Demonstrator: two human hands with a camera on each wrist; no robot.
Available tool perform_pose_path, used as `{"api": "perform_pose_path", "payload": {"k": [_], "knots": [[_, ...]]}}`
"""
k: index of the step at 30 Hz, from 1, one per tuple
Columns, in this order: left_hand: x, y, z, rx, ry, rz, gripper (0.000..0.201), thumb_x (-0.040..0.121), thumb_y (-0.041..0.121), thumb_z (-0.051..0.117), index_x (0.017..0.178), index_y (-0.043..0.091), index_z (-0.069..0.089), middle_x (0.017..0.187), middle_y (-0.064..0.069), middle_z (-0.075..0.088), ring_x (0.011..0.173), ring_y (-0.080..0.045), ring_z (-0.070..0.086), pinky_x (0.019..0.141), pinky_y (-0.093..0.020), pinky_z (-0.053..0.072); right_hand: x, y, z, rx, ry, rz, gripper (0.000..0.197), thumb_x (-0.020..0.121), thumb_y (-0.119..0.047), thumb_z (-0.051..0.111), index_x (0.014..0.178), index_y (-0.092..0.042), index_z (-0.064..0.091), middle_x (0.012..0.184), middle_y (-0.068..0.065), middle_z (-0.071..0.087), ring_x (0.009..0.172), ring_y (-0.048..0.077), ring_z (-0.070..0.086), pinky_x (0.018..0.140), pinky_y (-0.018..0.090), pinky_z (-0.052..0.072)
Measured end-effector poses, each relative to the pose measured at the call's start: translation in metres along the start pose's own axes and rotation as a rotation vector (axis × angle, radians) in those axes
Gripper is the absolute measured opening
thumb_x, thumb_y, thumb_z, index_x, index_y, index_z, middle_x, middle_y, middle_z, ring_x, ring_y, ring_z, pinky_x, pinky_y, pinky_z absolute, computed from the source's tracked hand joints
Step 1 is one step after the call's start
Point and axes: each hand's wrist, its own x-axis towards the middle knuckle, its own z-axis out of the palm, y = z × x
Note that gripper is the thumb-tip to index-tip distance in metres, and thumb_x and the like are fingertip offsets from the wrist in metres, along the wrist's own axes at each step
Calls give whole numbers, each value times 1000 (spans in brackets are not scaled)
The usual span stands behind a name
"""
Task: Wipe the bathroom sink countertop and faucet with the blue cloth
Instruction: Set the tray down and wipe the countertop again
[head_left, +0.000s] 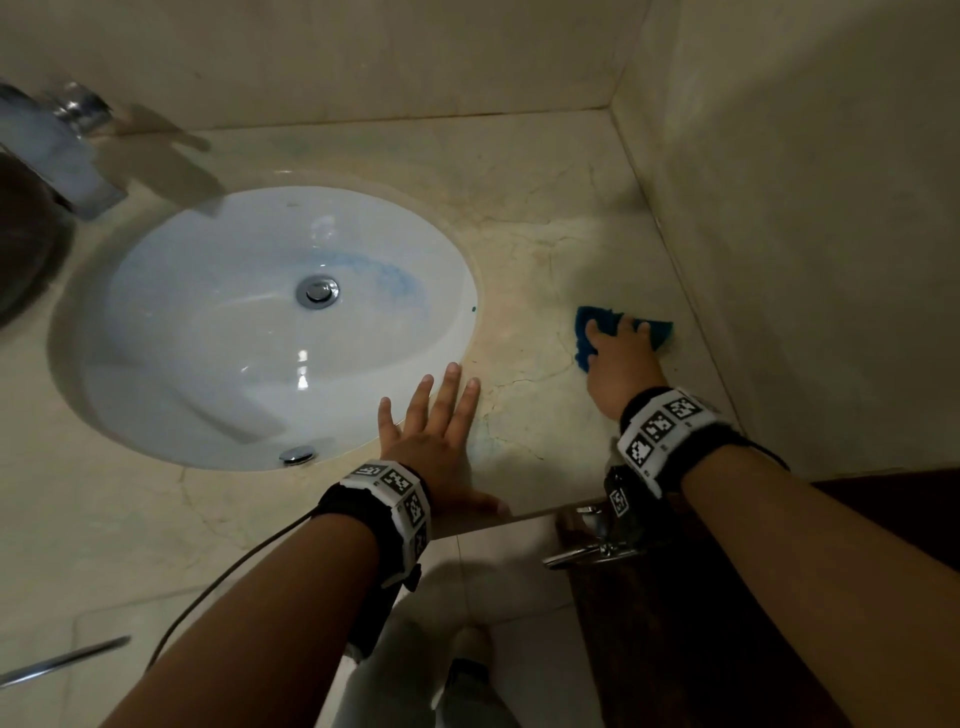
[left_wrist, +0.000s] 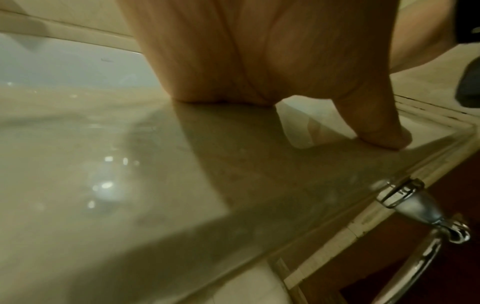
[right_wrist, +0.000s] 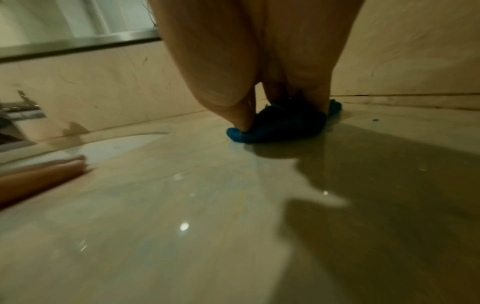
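Right hand (head_left: 618, 358) presses the crumpled blue cloth (head_left: 658, 330) onto the beige marble countertop (head_left: 530, 249) near the side wall, fingers curled over it. Left hand (head_left: 431, 436) rests flat, fingers straight, beside the white oval sink basin (head_left: 208, 312). Wiping appears underway; the chrome faucet (head_left: 62, 145) at the far left is probably yet to be wiped.

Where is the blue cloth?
In the head view the blue cloth lies on the countertop, right of the sink basin, near the side wall, under the right hand.
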Motion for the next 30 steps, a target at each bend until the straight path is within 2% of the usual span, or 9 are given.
{"api": "perform_pose_path", "payload": {"k": [7, 10, 12, 14, 16, 19, 21, 25, 30], "knots": [[3, -3, 0, 6, -19, 9, 135, 54, 89, 50, 137, 29, -38, 146, 3, -43, 140, -27, -27, 109, -63, -8, 33, -19, -24, 14, 72, -118, 54, 98, -19, 37, 148, -20, 16, 155, 21, 5, 142, 40, 5, 117, 42, 7], [5, -2, -2, -21, -6, -2, 123, 62, 87, 44, 141, 31, -31, 150, 3, -37, 141, -26, -26, 107, -64, -10, 29, -13, -26, 231, 158, -115, 47, 94, -17, 45, 141, -20, 38, 152, 19, 18, 138, 38, 21, 113, 39, 21], [9, -2, -10, -12, 43, 14, 112, 70, 84, 40, 143, 31, -26, 152, 0, -33, 140, -27, -28, 106, -64, -14, 25, -4, -22, 347, 242, -70, 44, 91, -16, 49, 135, -22, 48, 152, 18, 19, 135, 38, 28, 109, 39, 29], [20, -1, -20, 1, 85, 54, 108, 73, 81, 39, 143, 31, -26, 150, -1, -35, 138, -26, -32, 106, -64, -15, 28, 3, -15, 385, 232, -29, 42, 92, -13, 50, 134, -15, 47, 153, 20, 12, 135, 36, 26, 108, 36, 28], [34, 3, -31, 8, 103, 102, 109, 74, 80, 40, 144, 28, -25, 149, -1, -37, 138, -25, -32, 107, -62, -15, 37, 6, -10, 388, 229, -28, 37, 89, -8, 53, 126, -8, 49, 150, 25, 17, 135, 38, 28, 104, 35, 32], [50, 11, -37, 45, 86, 158, 113, 73, 80, 42, 146, 22, -23, 151, -2, -35, 140, -24, -29, 110, -55, -15, 51, 7, -11, 318, 186, -12, 45, 84, 1, 55, 126, -8, 43, 154, 24, 4, 140, 36, 19, 111, 44, 28], [56, 14, -35, 47, 83, 166, 118, 70, 81, 44, 145, 21, -24, 151, -2, -35, 139, -24, -30, 110, -53, -16, 59, 8, -16, 278, 143, -39, 50, 81, 5, 55, 127, -7, 40, 155, 21, -1, 142, 34, 14, 113, 46, 26], [62, 12, -34, 43, 74, 173, 121, 67, 84, 43, 144, 23, -27, 147, 1, -39, 138, -24, -32, 110, -54, -16, 85, 1, -29, 240, 127, -128, 51, 76, 6, 60, 123, -6, 42, 155, 19, 1, 142, 31, 14, 115, 44, 22], [62, 13, -35, 38, 58, 170, 121, 67, 84, 44, 144, 23, -27, 149, 0, -37, 137, -25, -34, 108, -56, -18, 109, -19, -48, 216, 91, -170, 51, 71, 10, 62, 116, -5, 43, 155, 16, 3, 142, 29, 13, 115, 40, 20]]}}
